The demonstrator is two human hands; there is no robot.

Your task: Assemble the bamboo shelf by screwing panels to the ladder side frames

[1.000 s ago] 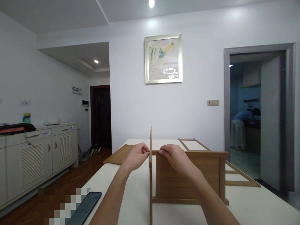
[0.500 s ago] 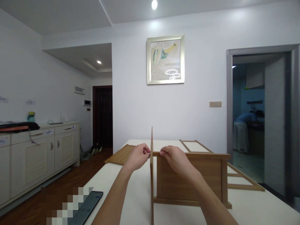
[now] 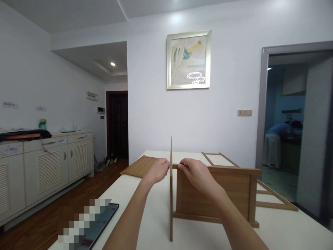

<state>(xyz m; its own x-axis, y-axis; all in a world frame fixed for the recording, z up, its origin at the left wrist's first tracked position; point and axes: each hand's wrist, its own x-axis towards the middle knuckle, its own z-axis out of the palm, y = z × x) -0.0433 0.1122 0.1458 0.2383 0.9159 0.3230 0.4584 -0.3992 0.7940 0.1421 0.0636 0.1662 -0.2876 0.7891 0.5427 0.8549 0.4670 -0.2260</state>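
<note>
A thin wooden panel stands upright on the table, seen almost edge-on. Against its left face, my left hand is closed in a pinch; whatever its fingertips hold is too small to make out. To the right stands a framed wooden panel with a long top rail, whose end meets the thin panel. My right hand pinches that rail near the joint, thumb and fingers closed on it.
A wooden board lies flat at the table's left. Open wooden frames lie to the right and at the back. A phone rests near the left edge of the white table. Beyond a doorway, a person bends over.
The view has shifted slightly, so the scene sits a little differently. My left fingers have curled and turned at the thin panel's face. My right hand keeps its hold on the rail.
</note>
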